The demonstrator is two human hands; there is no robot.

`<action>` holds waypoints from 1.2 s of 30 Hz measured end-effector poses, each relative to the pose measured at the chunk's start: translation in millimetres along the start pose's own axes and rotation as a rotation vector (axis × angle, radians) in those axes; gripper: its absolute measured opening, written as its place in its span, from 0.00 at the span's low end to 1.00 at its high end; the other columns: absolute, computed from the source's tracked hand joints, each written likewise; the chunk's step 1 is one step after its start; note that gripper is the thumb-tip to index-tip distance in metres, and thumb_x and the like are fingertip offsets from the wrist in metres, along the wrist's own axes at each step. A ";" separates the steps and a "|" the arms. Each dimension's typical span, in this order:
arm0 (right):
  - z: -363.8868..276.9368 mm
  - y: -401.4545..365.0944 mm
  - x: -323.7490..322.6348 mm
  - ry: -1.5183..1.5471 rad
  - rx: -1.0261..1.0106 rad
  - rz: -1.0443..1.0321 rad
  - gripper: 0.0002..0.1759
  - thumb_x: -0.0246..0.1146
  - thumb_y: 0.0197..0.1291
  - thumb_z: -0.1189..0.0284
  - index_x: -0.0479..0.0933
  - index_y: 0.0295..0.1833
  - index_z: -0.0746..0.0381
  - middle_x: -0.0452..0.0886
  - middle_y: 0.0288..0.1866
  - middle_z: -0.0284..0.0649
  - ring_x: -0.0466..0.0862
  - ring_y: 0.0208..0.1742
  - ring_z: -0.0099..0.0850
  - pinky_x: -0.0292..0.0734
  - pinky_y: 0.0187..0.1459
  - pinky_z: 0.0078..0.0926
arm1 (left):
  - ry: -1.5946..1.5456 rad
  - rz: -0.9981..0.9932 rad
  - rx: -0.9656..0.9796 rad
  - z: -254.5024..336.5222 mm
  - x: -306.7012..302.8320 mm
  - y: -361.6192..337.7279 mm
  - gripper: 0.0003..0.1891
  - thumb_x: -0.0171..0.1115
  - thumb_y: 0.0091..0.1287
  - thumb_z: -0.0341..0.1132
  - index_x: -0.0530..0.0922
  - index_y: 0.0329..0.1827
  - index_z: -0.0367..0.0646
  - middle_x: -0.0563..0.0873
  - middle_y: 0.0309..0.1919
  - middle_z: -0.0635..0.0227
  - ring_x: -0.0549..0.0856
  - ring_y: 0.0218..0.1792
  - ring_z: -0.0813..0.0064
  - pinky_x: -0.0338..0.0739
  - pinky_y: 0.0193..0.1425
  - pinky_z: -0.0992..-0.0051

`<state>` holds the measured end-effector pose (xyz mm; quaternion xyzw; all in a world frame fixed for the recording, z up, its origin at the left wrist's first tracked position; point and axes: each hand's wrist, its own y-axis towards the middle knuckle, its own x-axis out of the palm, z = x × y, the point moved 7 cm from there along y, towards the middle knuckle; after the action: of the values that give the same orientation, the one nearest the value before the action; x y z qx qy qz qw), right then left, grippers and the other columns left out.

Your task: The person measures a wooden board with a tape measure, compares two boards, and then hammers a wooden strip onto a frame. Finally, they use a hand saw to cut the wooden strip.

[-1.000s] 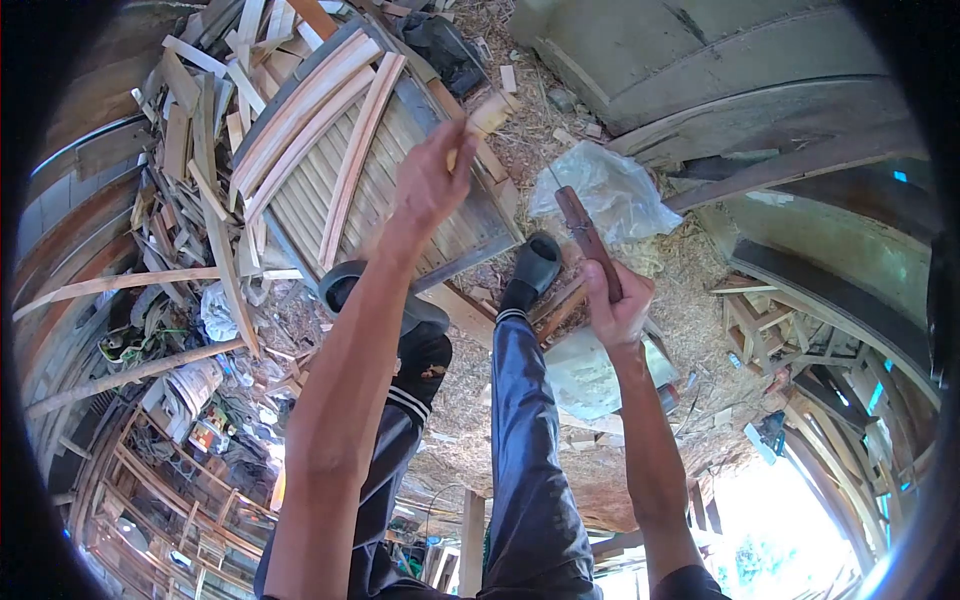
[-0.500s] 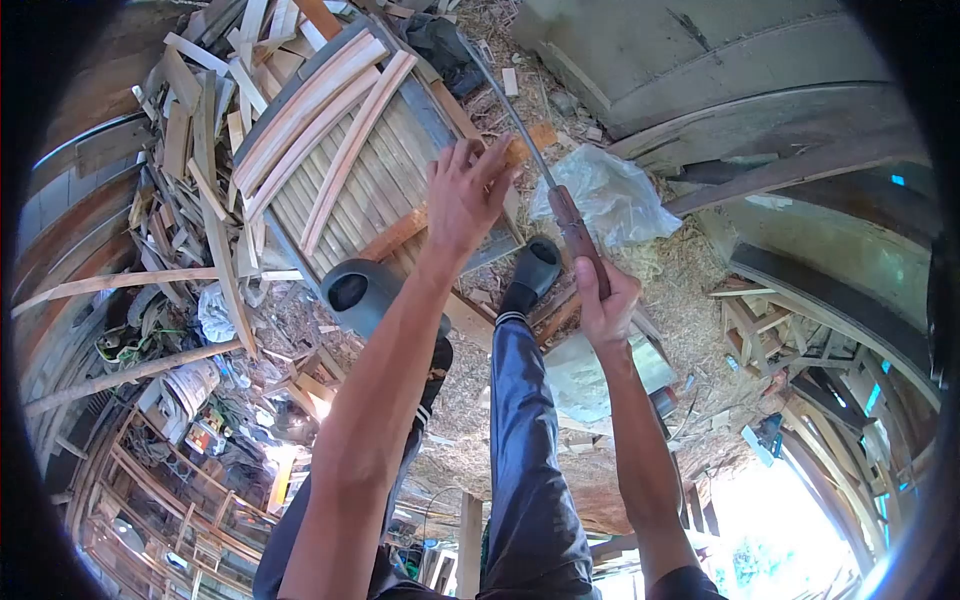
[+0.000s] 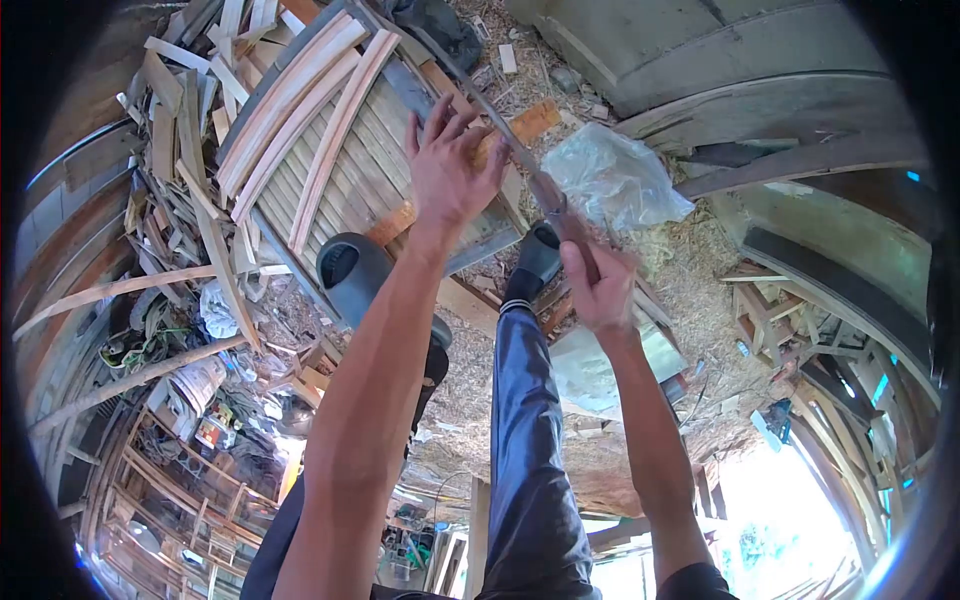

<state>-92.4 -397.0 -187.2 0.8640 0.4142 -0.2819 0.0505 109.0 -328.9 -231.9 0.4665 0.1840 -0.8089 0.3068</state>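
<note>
A long thin metal tool (image 3: 480, 100) with a brown wooden handle slants up and to the left from my right hand (image 3: 602, 285), whose fingers are wrapped round the handle. My left hand (image 3: 455, 170) is raised beside the blade, its fingers spread and slightly bent, with nothing visible in it. Beneath and to the left lies a slatted wooden panel (image 3: 375, 160) with a dark frame. Curved pale wood strips (image 3: 340, 140) rest across it. An orange-brown wood block (image 3: 535, 121) lies just right of the blade.
Clear plastic sheeting (image 3: 610, 175) lies right of the tool. My shoes (image 3: 355, 275) are by the panel's lower edge. Scrap wood (image 3: 185, 130) is heaped at the left. Large boards (image 3: 700, 60) stand at the upper right, and wood shavings cover the floor.
The tool has swung so its blade slants further left, and my right hand has turned with it. My left hand has shifted slightly left, fingers more spread. The whole view has shifted a little.
</note>
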 end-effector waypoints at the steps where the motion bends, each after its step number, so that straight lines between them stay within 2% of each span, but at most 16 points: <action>1: -11.4 0.3 -0.9 -0.141 -0.132 0.034 0.16 0.63 0.65 0.67 0.77 0.27 0.67 0.72 0.17 0.44 0.73 0.17 0.38 0.64 0.22 0.34 | -0.010 -0.039 -0.002 -1.3 1.6 2.1 0.14 0.62 0.61 0.47 0.88 0.41 0.51 0.85 0.53 0.71 0.68 0.70 0.64 0.45 0.78 0.52; 2: -14.2 -1.5 -1.9 -0.147 -0.130 0.037 0.16 0.63 0.65 0.67 0.77 0.27 0.67 0.72 0.17 0.44 0.73 0.17 0.38 0.64 0.22 0.34 | -0.024 -0.076 -0.007 -2.1 4.4 1.8 0.14 0.61 0.61 0.46 0.88 0.42 0.51 0.86 0.51 0.72 0.67 0.72 0.63 0.43 0.79 0.51; 4: -20.3 -1.3 -5.6 -0.116 -0.060 0.029 0.16 0.65 0.62 0.68 0.75 0.25 0.66 0.71 0.18 0.46 0.73 0.18 0.44 0.65 0.23 0.38 | -0.050 -0.074 -0.017 -0.6 3.8 3.4 0.14 0.61 0.61 0.46 0.88 0.42 0.52 0.87 0.49 0.71 0.67 0.71 0.63 0.43 0.79 0.51; 5: -19.6 0.5 -7.6 -0.088 -0.016 0.040 0.17 0.66 0.61 0.69 0.73 0.23 0.65 0.69 0.16 0.46 0.73 0.18 0.43 0.64 0.22 0.39 | -0.065 -0.073 -0.030 -1.4 3.5 4.3 0.14 0.61 0.60 0.45 0.88 0.42 0.52 0.88 0.46 0.71 0.67 0.71 0.63 0.42 0.79 0.51; 12: -8.0 5.1 -8.2 -0.084 -0.067 0.061 0.18 0.65 0.62 0.69 0.72 0.22 0.66 0.69 0.16 0.45 0.71 0.17 0.43 0.64 0.22 0.38 | -0.045 -0.094 -0.036 -3.8 3.3 4.3 0.15 0.61 0.60 0.47 0.88 0.42 0.51 0.89 0.44 0.69 0.68 0.70 0.64 0.42 0.79 0.51; 14: 3.0 2.5 -4.2 -0.007 0.080 -0.025 0.18 0.64 0.63 0.66 0.74 0.24 0.67 0.70 0.16 0.44 0.71 0.16 0.41 0.64 0.22 0.36 | 0.036 -0.126 -0.022 -2.6 5.9 4.2 0.15 0.61 0.61 0.48 0.88 0.41 0.49 0.89 0.43 0.69 0.69 0.69 0.64 0.43 0.78 0.51; 17: 10.2 -5.4 -6.7 0.049 0.184 -0.044 0.19 0.63 0.64 0.64 0.76 0.25 0.67 0.70 0.15 0.43 0.71 0.16 0.37 0.64 0.22 0.34 | -0.023 -0.138 -0.041 0.1 3.9 6.4 0.16 0.61 0.62 0.49 0.87 0.39 0.47 0.89 0.42 0.67 0.68 0.69 0.63 0.43 0.78 0.50; 20: 15.4 -24.8 -18.5 -0.030 0.166 -0.049 0.19 0.63 0.65 0.64 0.78 0.26 0.67 0.70 0.15 0.42 0.71 0.15 0.32 0.64 0.21 0.33 | -0.031 -0.092 -0.042 4.4 1.0 6.0 0.14 0.60 0.60 0.43 0.87 0.42 0.47 0.88 0.39 0.68 0.69 0.69 0.62 0.45 0.78 0.51; 23: 22.7 -42.2 -27.2 -0.002 0.203 -0.055 0.21 0.63 0.65 0.63 0.77 0.25 0.67 0.70 0.14 0.42 0.70 0.14 0.30 0.63 0.21 0.32 | -0.028 -0.074 -0.026 3.5 1.9 4.5 0.14 0.60 0.61 0.43 0.87 0.43 0.47 0.89 0.40 0.69 0.70 0.69 0.63 0.46 0.78 0.52; 27: 18.9 -7.8 -18.8 -0.016 0.209 -0.055 0.22 0.63 0.66 0.62 0.77 0.25 0.68 0.71 0.14 0.43 0.70 0.15 0.29 0.63 0.21 0.32 | -0.011 -0.088 -0.028 2.6 4.7 3.9 0.14 0.61 0.62 0.44 0.87 0.43 0.48 0.89 0.40 0.70 0.69 0.69 0.64 0.46 0.78 0.52; 30: 16.7 4.4 -8.3 -0.047 0.222 -0.147 0.23 0.63 0.66 0.59 0.78 0.26 0.69 0.70 0.13 0.44 0.70 0.15 0.28 0.64 0.21 0.33 | -0.026 -0.036 -0.020 2.1 0.2 4.0 0.15 0.62 0.62 0.46 0.87 0.43 0.48 0.88 0.41 0.70 0.69 0.69 0.64 0.46 0.78 0.52; 32: 22.4 -17.5 -15.1 0.001 0.286 -0.109 0.18 0.67 0.62 0.65 0.78 0.24 0.66 0.75 0.16 0.47 0.77 0.15 0.41 0.68 0.21 0.37 | -0.031 -0.079 -0.043 2.4 1.8 3.7 0.21 0.57 0.67 0.54 0.88 0.39 0.45 0.89 0.41 0.68 0.68 0.70 0.65 0.44 0.79 0.53; 33: 24.7 -33.8 -21.6 -0.007 0.283 -0.113 0.18 0.67 0.62 0.65 0.78 0.24 0.66 0.75 0.16 0.47 0.77 0.15 0.41 0.68 0.21 0.37 | -0.037 -0.075 -0.049 2.9 2.6 2.9 0.21 0.57 0.67 0.54 0.88 0.39 0.45 0.89 0.41 0.68 0.68 0.70 0.65 0.44 0.79 0.53; 35: 38.3 -60.4 -34.4 -0.024 0.349 -0.088 0.24 0.63 0.66 0.57 0.81 0.29 0.69 0.71 0.14 0.45 0.74 0.17 0.29 0.67 0.22 0.34 | -0.020 -0.090 -0.058 -0.4 4.3 2.8 0.22 0.57 0.67 0.54 0.87 0.37 0.45 0.88 0.40 0.68 0.68 0.70 0.66 0.44 0.79 0.53; 36: 39.9 -59.0 -30.9 -0.026 0.342 -0.095 0.24 0.63 0.66 0.57 0.81 0.29 0.69 0.71 0.14 0.45 0.74 0.17 0.29 0.67 0.22 0.34 | -0.019 -0.083 -0.065 -2.1 3.1 3.0 0.22 0.57 0.67 0.54 0.87 0.37 0.45 0.88 0.40 0.68 0.68 0.70 0.66 0.44 0.79 0.53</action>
<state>-169.5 -392.6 -195.6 0.8358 0.3998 -0.3613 -0.1052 111.1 -331.0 -235.7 0.4407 0.2266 -0.8188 0.2898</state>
